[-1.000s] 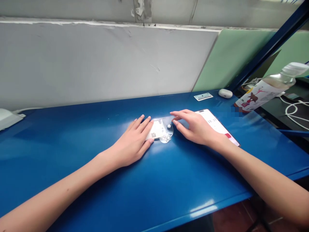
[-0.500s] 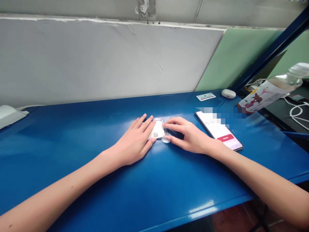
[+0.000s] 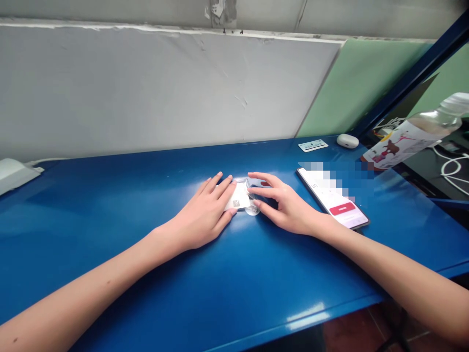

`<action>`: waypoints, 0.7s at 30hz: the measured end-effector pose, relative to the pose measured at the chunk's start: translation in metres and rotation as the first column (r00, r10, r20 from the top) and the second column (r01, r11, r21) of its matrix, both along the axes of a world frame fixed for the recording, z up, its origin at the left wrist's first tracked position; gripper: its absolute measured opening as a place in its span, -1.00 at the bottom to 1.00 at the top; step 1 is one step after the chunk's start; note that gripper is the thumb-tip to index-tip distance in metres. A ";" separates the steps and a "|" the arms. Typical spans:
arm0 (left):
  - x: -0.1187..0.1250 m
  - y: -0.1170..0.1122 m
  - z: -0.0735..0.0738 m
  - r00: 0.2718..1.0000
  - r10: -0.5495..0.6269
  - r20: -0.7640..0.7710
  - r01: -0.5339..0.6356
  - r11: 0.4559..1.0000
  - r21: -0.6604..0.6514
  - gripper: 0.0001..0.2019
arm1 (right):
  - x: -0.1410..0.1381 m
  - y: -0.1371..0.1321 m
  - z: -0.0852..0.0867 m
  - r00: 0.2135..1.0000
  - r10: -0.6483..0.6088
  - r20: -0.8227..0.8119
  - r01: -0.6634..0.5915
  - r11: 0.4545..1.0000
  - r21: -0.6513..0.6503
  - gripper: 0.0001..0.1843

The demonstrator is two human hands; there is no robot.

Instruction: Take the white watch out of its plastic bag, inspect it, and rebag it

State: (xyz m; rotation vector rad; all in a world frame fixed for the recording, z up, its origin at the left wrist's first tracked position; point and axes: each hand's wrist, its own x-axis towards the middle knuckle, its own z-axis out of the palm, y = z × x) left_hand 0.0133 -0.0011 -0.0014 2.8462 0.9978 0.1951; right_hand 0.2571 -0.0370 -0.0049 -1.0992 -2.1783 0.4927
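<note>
A small flat white packet (image 3: 240, 197) with a dark square code printed on it lies on the blue table (image 3: 234, 283). Clear plastic (image 3: 252, 210) shows at its right end. My left hand (image 3: 205, 212) lies flat across the packet's left part, fingers stretched out, hiding that side. At the right end, my right hand (image 3: 284, 205) has its fingers spread apart. Its fingertips are close to the plastic; whether one touches it I cannot tell.
A phone (image 3: 339, 203) with a red button on its screen lies right of my right hand. Behind it are a card (image 3: 312, 146), a white earphone case (image 3: 348, 141) and a tilted-looking bottle (image 3: 406, 139). A white device (image 3: 16, 175) with a cable stands at the left edge.
My right hand's fingers have spread wider, with the index finger lifting away from the others and the thumb moving slightly off the plastic. My left hand has stayed in place.
</note>
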 end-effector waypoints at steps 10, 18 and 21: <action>0.000 0.000 -0.001 1.000 0.000 0.008 0.000 1.000 -0.008 -0.43 | -0.003 -0.002 0.000 0.998 -0.021 0.054 0.021 1.000 0.009 -0.67; 0.001 0.000 0.000 1.000 0.006 -0.009 -0.006 1.000 0.004 -0.43 | -0.004 -0.003 0.003 0.982 -0.002 0.187 -0.008 0.998 0.054 -0.64; 0.001 -0.001 0.001 1.000 0.010 -0.011 -0.010 1.000 0.004 -0.43 | -0.003 -0.002 0.003 0.976 0.030 0.214 -0.043 0.997 0.059 -0.63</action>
